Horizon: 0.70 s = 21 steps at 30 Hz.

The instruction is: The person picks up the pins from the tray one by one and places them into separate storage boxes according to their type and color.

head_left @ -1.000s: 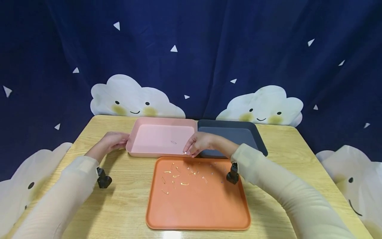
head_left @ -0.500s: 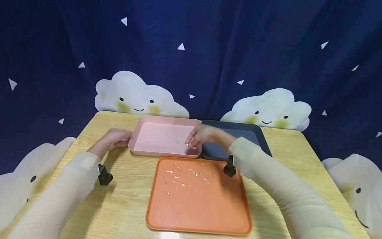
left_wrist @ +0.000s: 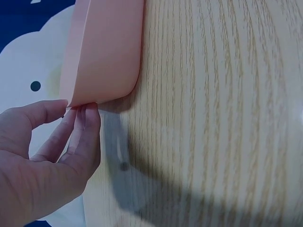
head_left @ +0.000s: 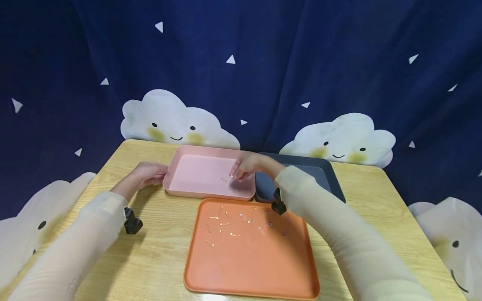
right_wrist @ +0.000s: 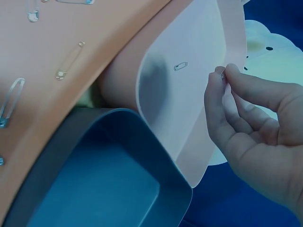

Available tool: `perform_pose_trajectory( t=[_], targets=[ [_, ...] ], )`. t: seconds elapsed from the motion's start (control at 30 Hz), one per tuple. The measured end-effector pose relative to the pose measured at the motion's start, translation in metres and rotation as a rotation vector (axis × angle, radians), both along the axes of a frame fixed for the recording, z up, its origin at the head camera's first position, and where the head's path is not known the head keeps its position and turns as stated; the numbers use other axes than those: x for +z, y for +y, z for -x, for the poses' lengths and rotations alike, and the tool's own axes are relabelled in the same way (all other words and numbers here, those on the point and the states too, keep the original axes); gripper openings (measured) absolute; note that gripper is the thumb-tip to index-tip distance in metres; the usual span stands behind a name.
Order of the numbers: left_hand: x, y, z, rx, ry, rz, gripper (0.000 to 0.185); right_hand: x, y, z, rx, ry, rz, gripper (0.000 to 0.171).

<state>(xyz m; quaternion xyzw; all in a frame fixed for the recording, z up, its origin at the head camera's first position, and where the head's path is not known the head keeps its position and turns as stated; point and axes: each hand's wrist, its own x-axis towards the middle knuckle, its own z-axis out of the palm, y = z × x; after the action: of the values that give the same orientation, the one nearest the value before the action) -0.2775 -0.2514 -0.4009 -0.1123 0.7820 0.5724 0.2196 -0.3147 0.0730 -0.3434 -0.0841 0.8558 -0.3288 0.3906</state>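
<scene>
A shallow pink tray (head_left: 196, 171) stands at the back of the table. My left hand (head_left: 147, 173) holds its left end, thumb at the rim and fingers against the outer wall in the left wrist view. Over the tray's right part is my right hand (head_left: 245, 165), with thumb and index finger pinching a small safety pin (right_wrist: 222, 74); most of that pin is hidden by the fingertips. Another safety pin (right_wrist: 181, 66) lies on the pink tray's floor, just left of the right hand in the head view.
An orange tray (head_left: 248, 263) lies in front, with several gold and silver safety pins (head_left: 235, 234) scattered over its back half. Against the pink tray's right side stands a dark grey-blue tray (head_left: 320, 171). A dark curtain (head_left: 263, 75) with clouds hangs behind the wooden table (head_left: 158, 251).
My right hand has moved from the pink tray's front right corner inward and back over its floor, still pinching the pin. The left hand stays at the tray's end. The head view has shifted slightly.
</scene>
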Motion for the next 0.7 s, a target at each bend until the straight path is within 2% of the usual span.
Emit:
perform_pose_trajectory(
  t=[0.17,0.4,0.43,0.47,0.6,0.7],
  targets=[
    [0.001,0.0,-0.003,0.005,0.0,0.039,0.054,-0.003,-0.01,0.008,0.018,0.014,-0.019,0.03],
    [-0.002,0.003,-0.003,0.002,0.002,0.027,0.052,-0.013,-0.014,0.021,0.051,0.017,-0.064,0.023],
    [-0.002,0.002,-0.003,0.001,0.002,0.026,0.052,-0.014,-0.015,0.024,0.059,0.017,-0.069,0.022],
    [-0.002,0.002,-0.003,0.002,0.003,0.027,0.053,-0.024,-0.014,0.035,0.086,0.002,-0.049,0.02],
    [0.0,0.001,-0.003,0.005,0.012,0.043,0.053,-0.037,-0.017,0.055,0.127,0.002,-0.087,0.018],
    [0.001,0.001,-0.003,0.004,0.014,0.057,0.053,-0.04,-0.02,0.063,0.139,0.026,-0.151,0.017]
  ],
)
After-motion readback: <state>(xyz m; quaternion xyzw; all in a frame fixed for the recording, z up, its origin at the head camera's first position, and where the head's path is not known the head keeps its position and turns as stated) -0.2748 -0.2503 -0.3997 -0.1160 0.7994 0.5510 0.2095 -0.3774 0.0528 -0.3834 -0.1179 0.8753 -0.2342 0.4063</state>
